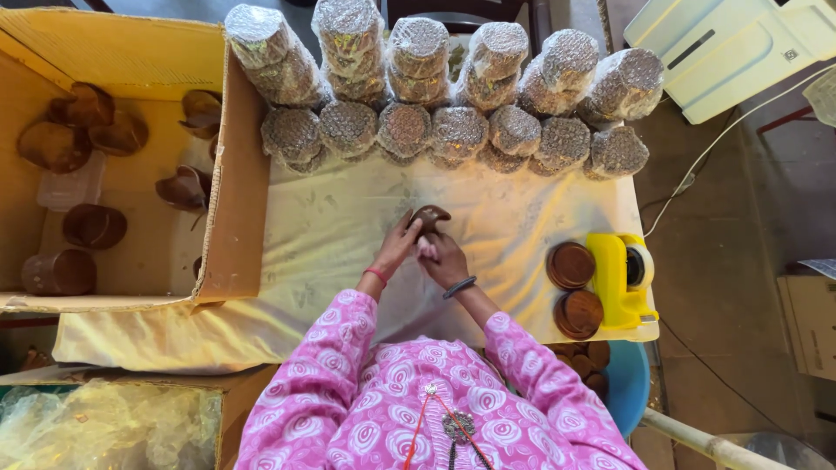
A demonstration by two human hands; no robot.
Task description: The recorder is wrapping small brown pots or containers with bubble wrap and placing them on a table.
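Over the middle of a cloth-covered table [331, 226], my left hand [399, 244] and my right hand [441, 257] meet around a small dark brown cup-shaped piece [430, 215]. Both hands grip it, the left from the left side, the right from below. A bit of pale pink material shows between my fingers. A red band circles my left wrist and a dark bangle my right. Pink patterned sleeves cover both arms.
Several bubble-wrapped cylindrical bundles [457, 130] line the table's far edge. An open cardboard box [235, 174] at left holds several brown cups. At right sit two stacks of round brown lids [570, 265] and a yellow tape dispenser [618, 278]. A blue tub [629, 383] stands below.
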